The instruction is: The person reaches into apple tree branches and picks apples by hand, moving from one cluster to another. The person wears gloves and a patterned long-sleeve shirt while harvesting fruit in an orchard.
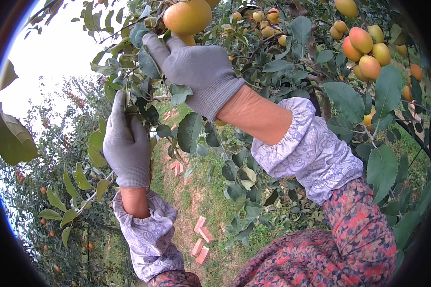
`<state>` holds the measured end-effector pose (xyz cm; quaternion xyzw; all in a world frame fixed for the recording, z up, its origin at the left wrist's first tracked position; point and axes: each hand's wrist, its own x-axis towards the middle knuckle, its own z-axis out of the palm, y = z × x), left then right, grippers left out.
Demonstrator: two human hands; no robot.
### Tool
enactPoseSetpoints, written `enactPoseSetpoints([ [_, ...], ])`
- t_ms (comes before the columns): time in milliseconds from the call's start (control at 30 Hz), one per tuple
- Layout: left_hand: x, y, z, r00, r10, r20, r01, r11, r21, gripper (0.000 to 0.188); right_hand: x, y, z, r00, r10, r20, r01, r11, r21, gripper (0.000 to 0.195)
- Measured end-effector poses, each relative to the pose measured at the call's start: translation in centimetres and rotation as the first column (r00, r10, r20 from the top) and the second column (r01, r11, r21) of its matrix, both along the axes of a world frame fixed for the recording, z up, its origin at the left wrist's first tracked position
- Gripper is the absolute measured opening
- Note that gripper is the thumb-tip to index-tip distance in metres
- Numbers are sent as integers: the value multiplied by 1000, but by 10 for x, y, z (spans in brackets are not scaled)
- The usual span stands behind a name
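Note:
My right hand (201, 66), in a grey knit glove, reaches up and left among the leaves. Its fingers touch leaves just below a large yellow-orange apple (188, 17); whether they grip a leaf or stem cannot be told. Lower left, my left hand (126, 143), gloved the same way, points its fingers up into the leafy twigs. Its fingertips are beside a leaf, and its hold is unclear. A broad green leaf (149, 64) lies between the two hands. Both forearms wear pale patterned sleeve covers.
A cluster of apples (370, 68) hangs at the upper right, with more apples (269, 23) behind. Leafy twigs (382, 165) stand close on the right, and a leafy branch (89, 201) at the lower left. Several reddish bricks (205, 234) lie on the grass.

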<state>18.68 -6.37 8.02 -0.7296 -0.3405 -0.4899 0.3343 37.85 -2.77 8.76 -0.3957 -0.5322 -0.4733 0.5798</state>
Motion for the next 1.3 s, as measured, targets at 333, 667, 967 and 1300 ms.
enactPoseSetpoints([
  [333,3,-8,-3,997,84,-3,-83,994,66,50,3,19,16,909,411,75,-414,910,32,22],
  [667,-2,-2,-2,1000,23,-11,-22,997,79,47,31,12,2,685,657,315,-645,748,-156,29],
  [967,-11,7,0,995,98,20,-99,988,117,51,40,-62,6,825,250,507,-144,960,-239,18],
  [1300,27,-7,-16,1000,16,15,-18,981,196,57,16,-12,120,901,-284,329,337,934,-117,16],
])
